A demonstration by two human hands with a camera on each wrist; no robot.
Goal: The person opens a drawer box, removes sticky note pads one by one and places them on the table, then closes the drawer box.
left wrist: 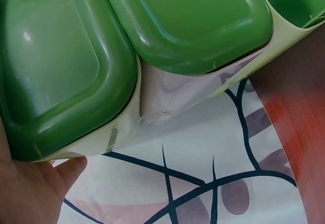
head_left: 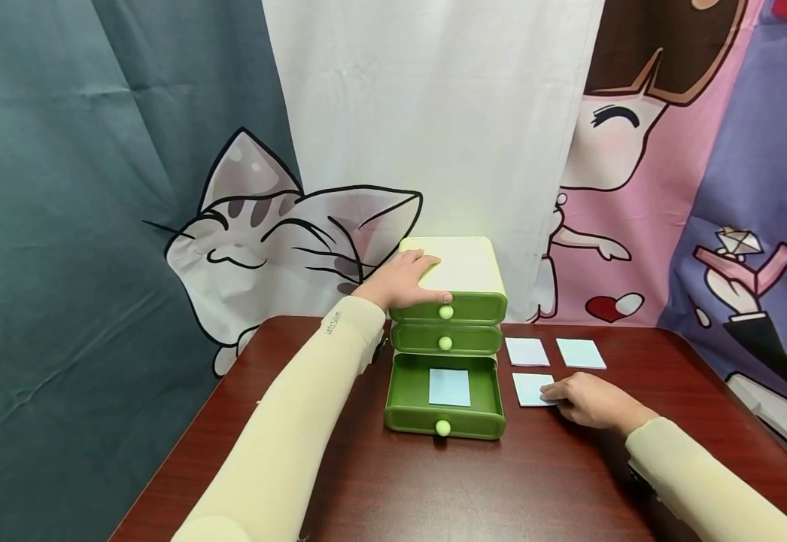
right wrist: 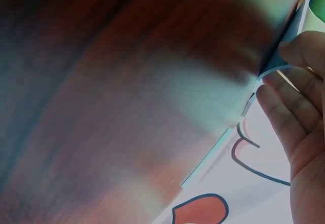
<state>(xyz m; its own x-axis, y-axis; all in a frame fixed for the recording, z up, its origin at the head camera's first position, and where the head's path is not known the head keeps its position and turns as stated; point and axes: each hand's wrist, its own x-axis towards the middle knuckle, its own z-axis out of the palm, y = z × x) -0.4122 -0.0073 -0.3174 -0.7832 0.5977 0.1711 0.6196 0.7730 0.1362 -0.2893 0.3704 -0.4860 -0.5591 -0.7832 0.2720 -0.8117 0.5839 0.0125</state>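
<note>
A small cream-and-green drawer unit [head_left: 445,340] stands on the table with its bottom drawer [head_left: 410,385] pulled out. A square light blue sticky note pad [head_left: 449,387] lies in that drawer. My left hand [head_left: 408,281] rests on the unit's top left corner, fingers spread on the top and thumb along the front edge. To the right of the drawer, my right hand [head_left: 591,403] pinches the right edge of another light blue sticky note pad [head_left: 530,389]. In the right wrist view its thumb [right wrist: 303,50] is over the pad and fingers are under the edge.
Behind the pinched pad lie a pale lilac pad [head_left: 527,351] and a pale blue pad [head_left: 581,353]. The upper drawer [head_left: 415,309] and middle drawer [head_left: 415,339] are closed. A printed cartoon curtain [head_left: 434,113] hangs behind the dark red table [head_left: 475,489].
</note>
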